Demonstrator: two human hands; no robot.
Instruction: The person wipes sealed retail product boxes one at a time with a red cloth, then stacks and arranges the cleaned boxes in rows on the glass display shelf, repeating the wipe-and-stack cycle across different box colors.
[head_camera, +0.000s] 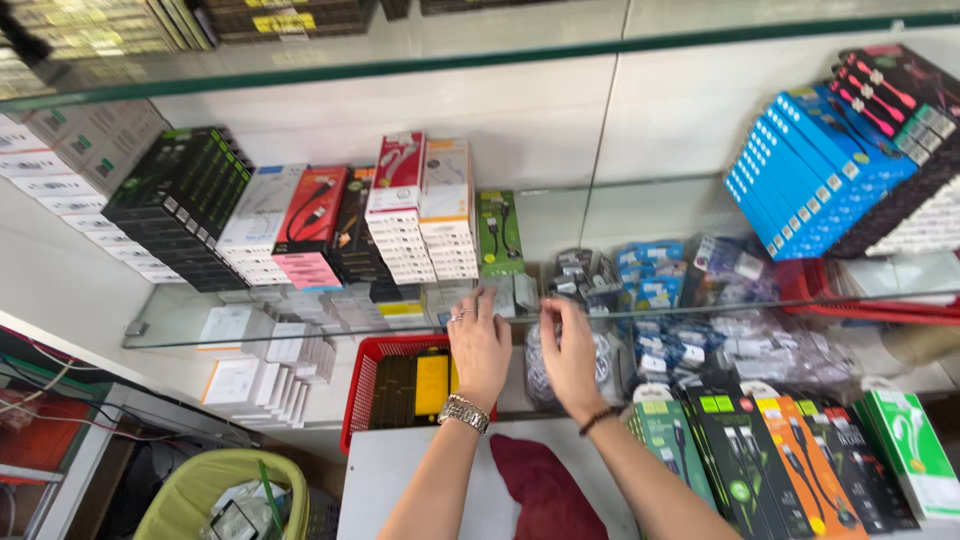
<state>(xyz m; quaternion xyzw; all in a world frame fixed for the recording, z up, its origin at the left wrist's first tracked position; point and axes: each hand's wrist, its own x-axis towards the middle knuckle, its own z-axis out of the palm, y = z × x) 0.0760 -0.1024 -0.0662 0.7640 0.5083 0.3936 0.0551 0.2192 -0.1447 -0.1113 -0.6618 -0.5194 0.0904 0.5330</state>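
Centrally, both hands reach forward to the front edge of the clear glass shelf (250, 335), side by side and slightly apart. The left hand (479, 345), wearing a ring and a silver metal watch band (463, 412), lies palm down with fingers spread; its fingertips touch the small grey flat packets (515, 293) on the shelf at its 12 o'clock. The right hand (571, 352), with a dark cord bracelet (598, 420) at the wrist, is loosely curled, fingers pinched at the shelf edge; whether it grips anything cannot be told.

At 1 o'clock from the right hand lie clear plastic bags of coiled cables (650, 275). At 12 o'clock from the left hand stands a green cable box (498, 232); at 11 o'clock, white and red stacked boxes (420, 210). At 8 o'clock from the left hand sits a red plastic mesh basket (365, 375). At 4 o'clock from the right hand, a row of black and green hanging cable packs (760, 450). At 6 o'clock, a dark red cloth (545, 490) lies on the white surface (400, 480). At 2 o'clock, blue stacked boxes (810, 170).
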